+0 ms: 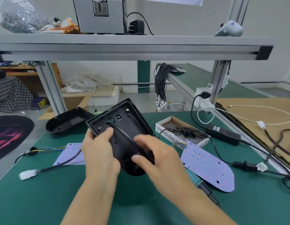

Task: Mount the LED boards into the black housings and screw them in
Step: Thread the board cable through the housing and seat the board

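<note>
A black housing [123, 125] is held tilted above the green mat, its open inside facing me. My left hand [98, 153] grips its left edge with the thumb inside the rim. My right hand [154, 158], blurred, grips its rounded near end. A second black housing [66, 121] lies on the mat at the far left. One pale purple LED board [209, 168] lies to the right. Another LED board [69, 153] with coloured wires lies to the left, partly hidden by my left hand.
A cardboard box of screws [181, 132] with a coiled black cable on it sits beyond the right board. An electric screwdriver [204, 189] lies under my right forearm. A power adapter [222, 133], cables and white connectors [27, 174] are spread over the mat [43, 200]. An aluminium frame [124, 51] spans overhead.
</note>
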Demonstrator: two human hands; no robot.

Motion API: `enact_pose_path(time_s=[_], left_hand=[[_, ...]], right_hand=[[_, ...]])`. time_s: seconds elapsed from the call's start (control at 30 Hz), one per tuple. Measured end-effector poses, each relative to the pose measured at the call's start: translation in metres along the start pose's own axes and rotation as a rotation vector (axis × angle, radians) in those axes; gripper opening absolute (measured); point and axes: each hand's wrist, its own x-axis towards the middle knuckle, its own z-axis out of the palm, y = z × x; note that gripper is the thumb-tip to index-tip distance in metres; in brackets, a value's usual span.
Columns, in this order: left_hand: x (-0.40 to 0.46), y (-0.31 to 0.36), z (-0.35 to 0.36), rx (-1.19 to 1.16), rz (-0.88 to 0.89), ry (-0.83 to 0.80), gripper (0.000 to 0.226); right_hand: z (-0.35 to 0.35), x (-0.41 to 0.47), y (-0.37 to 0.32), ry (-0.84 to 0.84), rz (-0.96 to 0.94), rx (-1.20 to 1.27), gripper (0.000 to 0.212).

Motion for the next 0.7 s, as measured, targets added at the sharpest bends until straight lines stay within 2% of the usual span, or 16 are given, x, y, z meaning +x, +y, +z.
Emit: enact_pose_path(time_s=[0.1,0.17,0.27,0.3,0.33,0.4,0.47,0.63,0.7], left_hand=[[-0.003,-0.006,-0.005,0.064,0.025,-0.024,0.029],[-0.013,-0.019,-0.006,0.077,-0.023,-0.047,0.029],[-0.008,-0.025,-0.010,0.065,-0.071,0.029,0.029],[-0.002,-0.022,-0.013,0.076,-0.061,0.062,0.029],[0.004,-0.019,-0.017,0.091,-0.050,0.089,0.028],[0.016,-0.014,-0.024,0.120,-0.052,0.138,0.026],[0.024,-0.014,-0.029,0.136,-0.109,0.175,0.027],[0.027,-0.024,-0.031,0.139,-0.227,0.176,0.019],[0.029,-0.022,-0.032,0.142,-0.185,0.173,0.020]], right_hand=[[0.000,-0.002,0.008,0.056,-0.005,0.045,0.013],[0.005,0.008,0.003,0.048,-0.044,0.048,0.015],[-0.006,0.016,0.014,0.160,-0.011,0.010,0.020],[-0.017,0.017,0.025,0.124,0.028,-0.051,0.028],[-0.030,0.015,0.039,-0.012,0.063,-0.161,0.038],[-0.052,0.004,0.070,-0.409,0.112,-0.426,0.061],[-0.059,-0.007,0.089,-0.649,0.111,-0.560,0.072],[-0.050,0.000,0.098,-0.622,-0.128,-0.741,0.048],[-0.053,0.004,0.097,-0.593,-0.152,-0.568,0.039]])
